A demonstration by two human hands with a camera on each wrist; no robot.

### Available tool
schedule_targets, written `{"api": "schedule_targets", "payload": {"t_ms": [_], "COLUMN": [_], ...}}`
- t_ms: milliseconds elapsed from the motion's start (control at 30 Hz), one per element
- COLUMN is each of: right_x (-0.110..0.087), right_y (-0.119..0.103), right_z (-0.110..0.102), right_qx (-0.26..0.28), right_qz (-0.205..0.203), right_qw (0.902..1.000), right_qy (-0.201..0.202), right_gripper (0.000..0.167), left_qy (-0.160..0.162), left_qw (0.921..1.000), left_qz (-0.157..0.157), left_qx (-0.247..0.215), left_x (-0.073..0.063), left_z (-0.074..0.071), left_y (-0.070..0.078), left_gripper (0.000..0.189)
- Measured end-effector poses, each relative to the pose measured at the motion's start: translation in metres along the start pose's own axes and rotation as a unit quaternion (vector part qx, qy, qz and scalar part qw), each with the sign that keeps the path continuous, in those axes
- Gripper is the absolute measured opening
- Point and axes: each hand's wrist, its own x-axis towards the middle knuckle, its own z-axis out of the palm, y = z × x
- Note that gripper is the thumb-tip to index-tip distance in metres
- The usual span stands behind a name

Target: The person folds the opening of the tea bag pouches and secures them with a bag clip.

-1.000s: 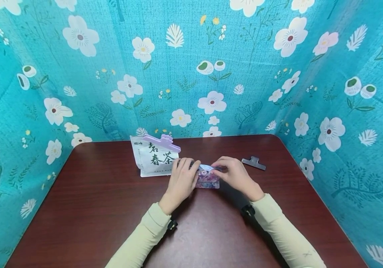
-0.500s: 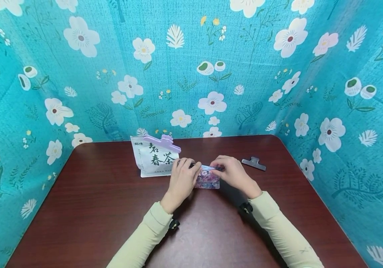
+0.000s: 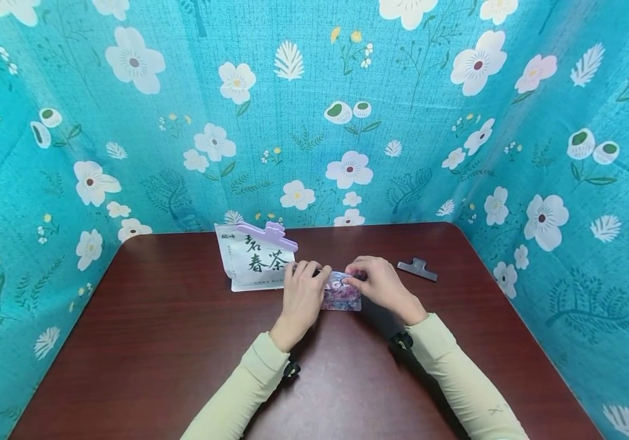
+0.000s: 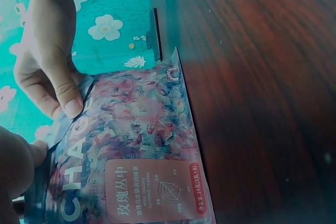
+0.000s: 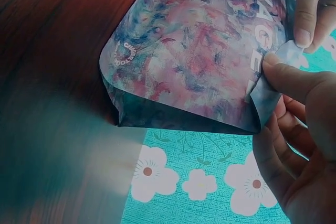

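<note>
A tea bag pouch (image 3: 342, 300) in swirled pink, purple and blue stands on the table between the two hands. Its printed front (image 4: 139, 124) shows large "CHAG…" lettering and a pink label in the left wrist view. My left hand (image 3: 303, 300) grips the pouch's top left part. At the top right, my right hand (image 3: 385, 284) pinches the edge between thumb and fingers. In the right wrist view the pale top flap (image 5: 269, 90) is bent over under the right thumb, and the pouch's bottom corner (image 5: 118, 114) rests on the table.
Behind the left hand lies a white tea bag (image 3: 256, 263) with black characters and a purple clip (image 3: 267, 234) across its top. A dark grey clip (image 3: 417, 269) lies to the right. Flowered blue cloth (image 3: 314, 122) encloses the brown table (image 3: 144, 342).
The pale blue strip along the pouch's top has narrowed and is now barely visible between the hands. Both hands stay almost where they were, still gripping the pouch.
</note>
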Motion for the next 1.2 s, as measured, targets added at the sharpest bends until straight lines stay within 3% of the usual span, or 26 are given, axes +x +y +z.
{"api": "schedule_targets", "payload": {"t_ms": [267, 500, 800, 1000, 1200], "right_x": [0.000, 0.001, 0.003, 0.005, 0.006], "right_y": [0.001, 0.001, -0.001, 0.001, 0.000], "right_z": [-0.001, -0.002, -0.003, -0.002, -0.003], "right_qx": [0.004, 0.013, 0.023, 0.028, 0.031], "right_qz": [0.004, 0.009, 0.014, 0.013, 0.020], "right_qw": [1.0000, 0.9998, 0.9995, 0.9993, 0.9989], "right_qy": [-0.007, -0.014, -0.018, -0.023, -0.029], "right_gripper": [0.009, 0.009, 0.008, 0.008, 0.007], "left_qy": [-0.016, 0.015, 0.004, 0.029, 0.037], "left_qw": [0.9998, 0.9992, 0.9990, 0.9956, 0.9944], "left_qz": [-0.011, -0.018, -0.023, -0.033, -0.035], "left_qx": [-0.011, -0.031, -0.038, -0.083, -0.092], "left_x": [-0.002, -0.003, -0.003, -0.003, -0.001], "left_z": [0.002, 0.005, 0.005, 0.012, 0.015], "left_y": [0.002, 0.002, -0.002, -0.008, -0.007], "left_gripper": [0.012, 0.007, 0.014, 0.011, 0.011]}}
